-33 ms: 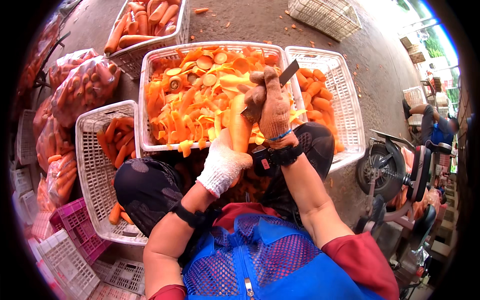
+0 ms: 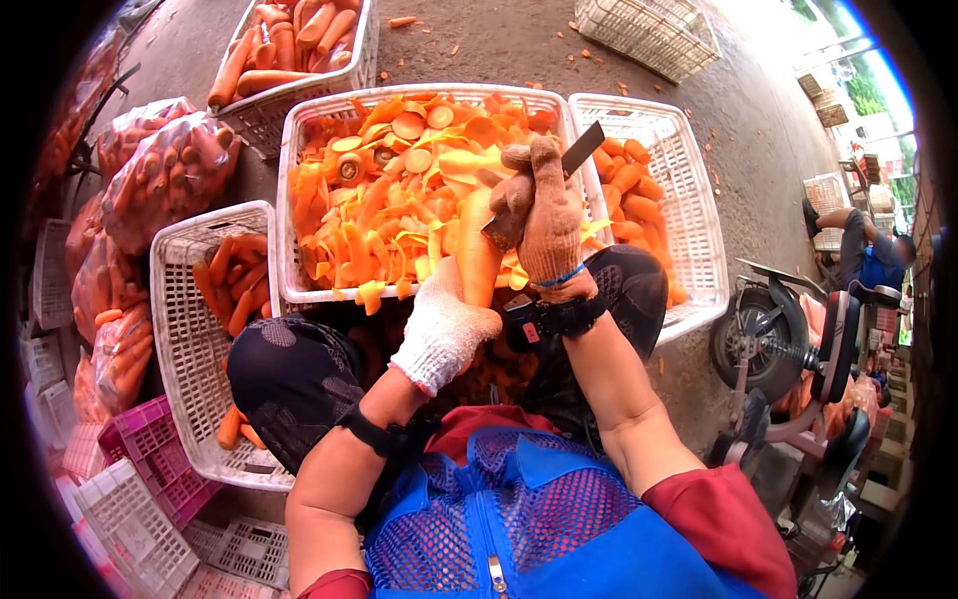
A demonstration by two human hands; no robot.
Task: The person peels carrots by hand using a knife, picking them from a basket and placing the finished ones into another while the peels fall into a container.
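Observation:
My left hand (image 2: 446,324), in a white knit glove, is closed around the lower end of a large orange carrot (image 2: 476,250). The carrot stands tilted, its upper part over the near rim of a white crate (image 2: 431,90) heaped with carrot peelings (image 2: 374,190). In a brownish, soiled glove, my right hand (image 2: 544,215) grips a flat dark blade (image 2: 583,148) whose two ends stick out of the fist. The blade's lower end lies against the carrot's right side. Fingers hide its middle, so I cannot tell whether it is a knife or a peeler.
Peeled carrots (image 2: 634,195) fill part of a white crate (image 2: 704,230) on the right. Unpeeled carrots lie in a left crate (image 2: 165,329) and a far crate (image 2: 367,50). Bagged carrots (image 2: 165,190) stand at left, a wheeled vehicle (image 2: 763,339) at right. A person (image 2: 878,260) sits farther off.
My right hand and the blade have shifted very slightly to the right. The carrot and my left hand are almost where they were.

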